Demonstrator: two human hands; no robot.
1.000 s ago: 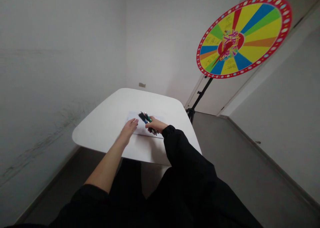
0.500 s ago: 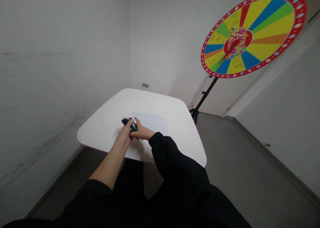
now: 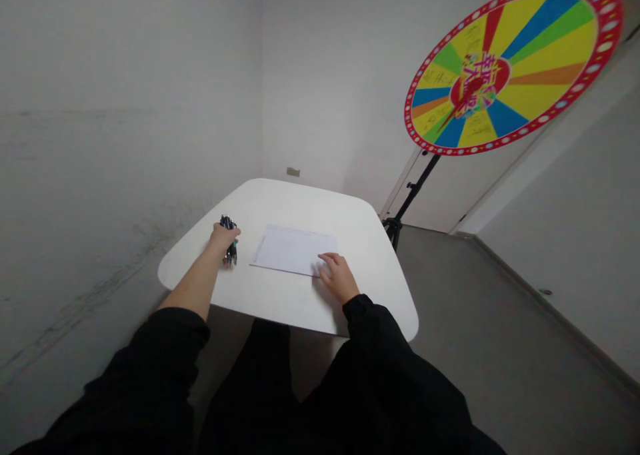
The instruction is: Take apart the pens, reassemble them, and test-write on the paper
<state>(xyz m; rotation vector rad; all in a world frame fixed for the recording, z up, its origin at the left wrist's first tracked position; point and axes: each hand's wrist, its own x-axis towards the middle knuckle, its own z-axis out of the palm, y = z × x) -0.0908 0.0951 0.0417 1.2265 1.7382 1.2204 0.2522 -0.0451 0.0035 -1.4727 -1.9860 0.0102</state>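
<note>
Sleeves: 2, black (image 3: 400, 348), bottom of frame; left one pushed up the forearm, right one down to the wrist.
Right hand: 1 (image 3: 339, 278), right of frame center, fingers loosely curled and parted, gripping nothing, at paper's lower right corner; contact cannot tell.
Left hand: 1 (image 3: 223, 238), left of center, fingers closed around pens.
Pens: one bunch (image 3: 231, 254), several, mostly dark, exact count cannot tell; left of center, over table's left part.
Paper: 1 (image 3: 287, 250), center, flat on table.
Table: 1, white (image 3: 305, 202), mid-frame.
Stand: 1, black (image 3: 419, 185), right of table.
Wheel: 1, multicolored (image 3: 540, 48), upper right.
</note>
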